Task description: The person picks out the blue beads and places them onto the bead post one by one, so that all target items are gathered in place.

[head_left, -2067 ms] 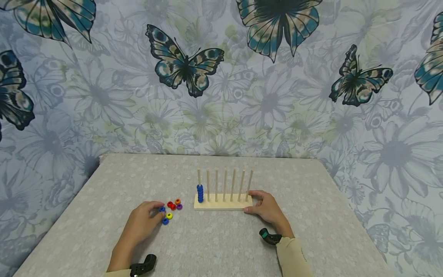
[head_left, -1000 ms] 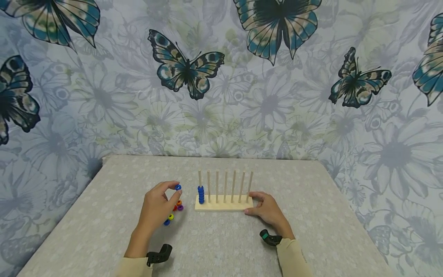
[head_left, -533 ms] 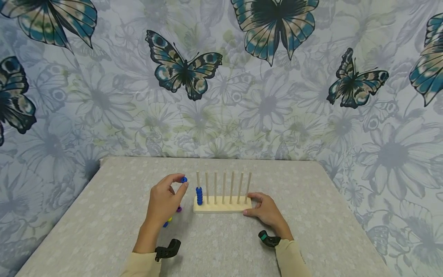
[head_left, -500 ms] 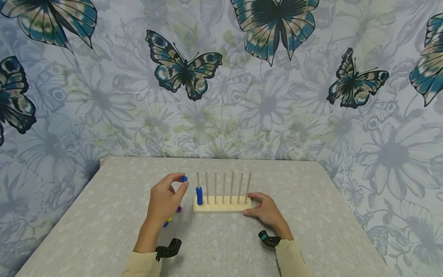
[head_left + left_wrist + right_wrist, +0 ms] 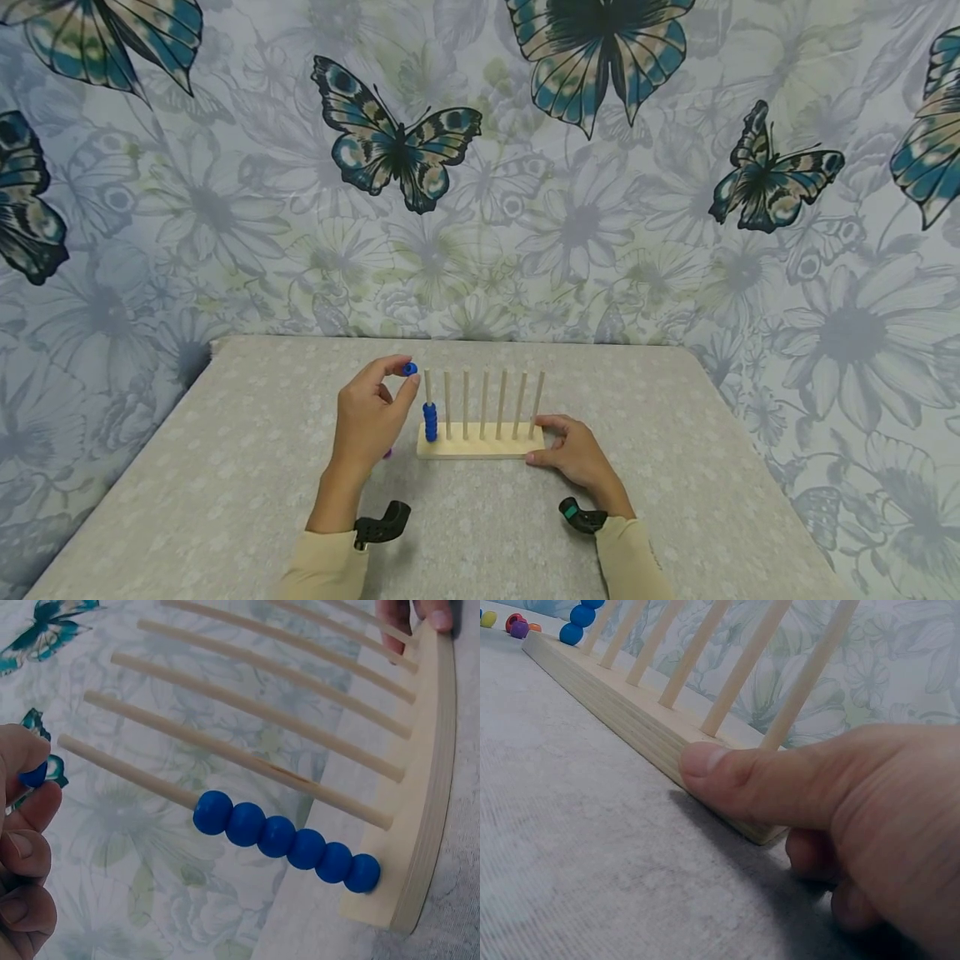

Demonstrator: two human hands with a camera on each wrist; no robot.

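Note:
Between thumb and forefinger, my left hand [image 5: 372,408] pinches a blue bead [image 5: 409,368]. The bead is just left of the leftmost peg's tip, apart from it. That peg carries a stack of several blue beads [image 5: 274,836] reaching down to the base. The other pegs of the wooden peg stand [image 5: 480,452] are bare. My right hand [image 5: 576,454] grips the stand's right end, its thumb on the front edge in the right wrist view. In the left wrist view the held bead [image 5: 34,775] is partly hidden by the fingers.
Loose beads lie left of the stand: a purple bead [image 5: 519,629], a yellow bead [image 5: 488,619], and red and orange ones near them. My left hand mostly hides them in the head view. A patterned cloth covers the table [image 5: 465,533]; a butterfly-print backdrop [image 5: 585,275] stands behind.
My left hand picked the blue bead up from the loose beads and carried it up and right to beside the leftmost peg's tip. The right hand stays on the stand.

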